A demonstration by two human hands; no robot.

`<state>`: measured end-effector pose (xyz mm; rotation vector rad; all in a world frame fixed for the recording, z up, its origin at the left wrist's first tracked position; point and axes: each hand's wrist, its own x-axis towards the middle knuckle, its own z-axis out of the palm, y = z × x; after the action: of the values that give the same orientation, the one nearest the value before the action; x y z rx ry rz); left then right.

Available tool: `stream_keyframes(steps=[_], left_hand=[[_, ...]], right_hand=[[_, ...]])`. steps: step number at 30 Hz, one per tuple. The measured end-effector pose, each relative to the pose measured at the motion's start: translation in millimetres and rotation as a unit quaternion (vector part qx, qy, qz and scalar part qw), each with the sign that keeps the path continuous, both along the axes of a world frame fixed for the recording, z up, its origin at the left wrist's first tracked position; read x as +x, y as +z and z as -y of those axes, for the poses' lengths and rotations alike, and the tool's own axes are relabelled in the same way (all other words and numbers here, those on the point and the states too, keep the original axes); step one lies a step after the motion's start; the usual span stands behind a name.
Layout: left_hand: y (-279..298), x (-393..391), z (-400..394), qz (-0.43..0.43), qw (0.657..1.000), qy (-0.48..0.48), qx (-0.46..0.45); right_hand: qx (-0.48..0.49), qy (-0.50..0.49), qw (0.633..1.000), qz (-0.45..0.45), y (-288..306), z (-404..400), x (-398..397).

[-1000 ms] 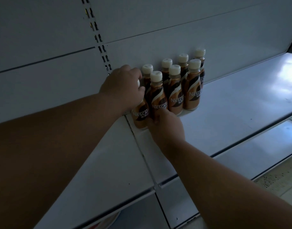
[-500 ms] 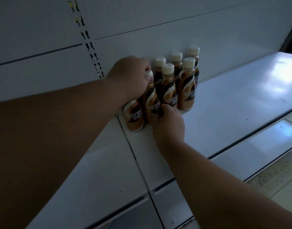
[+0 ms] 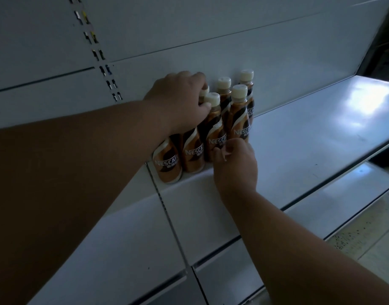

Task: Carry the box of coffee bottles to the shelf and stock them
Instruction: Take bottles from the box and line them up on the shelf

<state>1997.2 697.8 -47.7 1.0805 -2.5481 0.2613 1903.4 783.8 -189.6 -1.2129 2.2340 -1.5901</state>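
Several brown coffee bottles (image 3: 239,119) with cream caps stand in two rows on the white shelf (image 3: 310,133), tight against the back panel. My left hand (image 3: 178,100) reaches in from the left and curls over the tops of the leftmost bottles, hiding their caps. Under it stands the leftmost coffee bottle (image 3: 167,164), at the seam between two shelf boards. My right hand (image 3: 235,166) comes from the lower right, its fingertips pinched on the lower body of a front-row bottle (image 3: 216,137). The box is out of view.
The shelf runs on bare to the right, with a bright reflection (image 3: 369,100). A slotted upright (image 3: 101,60) divides the back panel. A lower shelf (image 3: 334,201) juts out below, and speckled floor (image 3: 352,238) shows at the lower right.
My left hand has moved right and back with the leftmost bottle, which now stands close against the row. My right hand stays at the base of the front bottles.
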Motion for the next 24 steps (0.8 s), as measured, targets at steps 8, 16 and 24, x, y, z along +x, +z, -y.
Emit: stream_keyframes(steps=[8,16,24], left_hand=[[0,-21,9,-0.016,0.997,-0.012,0.072],[-1,-23,10,-0.016,0.997,-0.016,0.069],[-1,-47,13,-0.021,0.998,-0.043,-0.040]], right_hand=[[0.015,0.027,0.999,-0.026,-3,14,-16],[0.017,0.041,0.998,-0.045,-8,16,-20],[0.021,-0.047,0.999,0.016,-11,21,-57]])
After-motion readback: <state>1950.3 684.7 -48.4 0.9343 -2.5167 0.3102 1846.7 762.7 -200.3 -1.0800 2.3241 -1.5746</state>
